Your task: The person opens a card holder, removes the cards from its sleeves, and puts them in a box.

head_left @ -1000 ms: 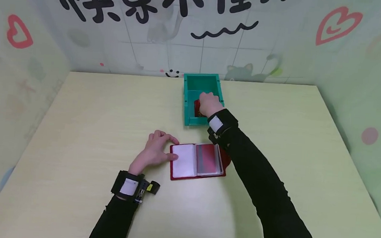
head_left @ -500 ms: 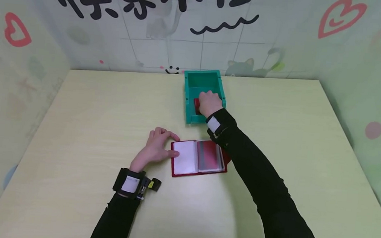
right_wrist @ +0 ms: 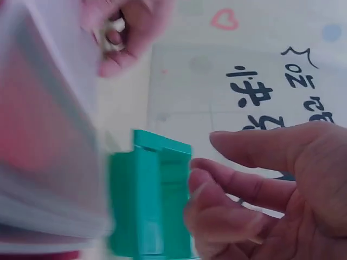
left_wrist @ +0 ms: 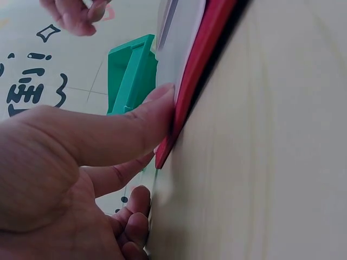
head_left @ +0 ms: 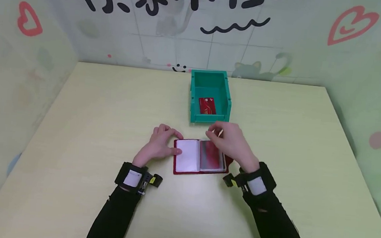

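A red card holder lies spread on the table, a reddish card showing through its right-hand clear sleeve. My left hand holds its left side, thumb on the inner page and index finger at the far left corner. In the left wrist view, the thumb overlaps the red cover's edge. My right hand hovers above the holder's right side; thumb and fingers are apart with nothing between them. Another red card lies in the green bin behind the holder.
The green bin stands near the back edge of the pale wooden table. A printed backdrop rises behind the table and along both sides.
My right hand has come out of the green bin and back toward me, over the card holder. The red card in the bin is uncovered. My left hand has stayed on the holder.
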The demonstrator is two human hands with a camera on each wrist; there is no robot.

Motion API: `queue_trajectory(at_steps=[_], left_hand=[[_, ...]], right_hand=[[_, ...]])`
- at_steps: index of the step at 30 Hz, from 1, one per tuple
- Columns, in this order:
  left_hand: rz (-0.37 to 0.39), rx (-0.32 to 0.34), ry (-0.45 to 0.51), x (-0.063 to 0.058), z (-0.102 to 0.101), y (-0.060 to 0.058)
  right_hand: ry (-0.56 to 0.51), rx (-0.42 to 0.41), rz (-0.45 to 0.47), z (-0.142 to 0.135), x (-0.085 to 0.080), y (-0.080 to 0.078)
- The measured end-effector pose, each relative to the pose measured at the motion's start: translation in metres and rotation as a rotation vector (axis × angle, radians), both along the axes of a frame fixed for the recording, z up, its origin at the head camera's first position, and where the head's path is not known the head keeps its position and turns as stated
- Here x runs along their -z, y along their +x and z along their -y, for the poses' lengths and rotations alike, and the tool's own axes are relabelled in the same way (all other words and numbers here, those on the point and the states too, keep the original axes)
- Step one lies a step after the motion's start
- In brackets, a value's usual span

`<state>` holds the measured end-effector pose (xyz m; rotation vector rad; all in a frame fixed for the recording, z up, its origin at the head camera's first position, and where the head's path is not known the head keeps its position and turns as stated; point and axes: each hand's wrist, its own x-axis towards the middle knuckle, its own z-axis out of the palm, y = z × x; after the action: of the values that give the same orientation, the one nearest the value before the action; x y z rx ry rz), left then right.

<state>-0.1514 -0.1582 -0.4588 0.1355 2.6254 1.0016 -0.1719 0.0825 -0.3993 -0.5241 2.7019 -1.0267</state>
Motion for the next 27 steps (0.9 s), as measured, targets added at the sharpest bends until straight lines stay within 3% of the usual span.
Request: queue_trajectory(at_steps=[4,11,18,27], left_hand=[[-0.006,0.009,-0.008,0.001,-0.001,-0.001],[-0.006,0.022,-0.010,0.005,0.000,0.000],[-0.015,0.025,-0.016,0.005,0.000,-0.002],[-0.003,0.025,-0.005,0.005,0.000,-0.004]], right_hand=[[-0.061,-0.030,0.034,-0.016,0.026,0.021],[-0.077,0.013,0.040,-0.035,0.062,0.026],[-0.158,0.033,0.049,-0.038,0.074,0.018],[-0.178,0.063,0.039,-0.037,0.078,0.016]])
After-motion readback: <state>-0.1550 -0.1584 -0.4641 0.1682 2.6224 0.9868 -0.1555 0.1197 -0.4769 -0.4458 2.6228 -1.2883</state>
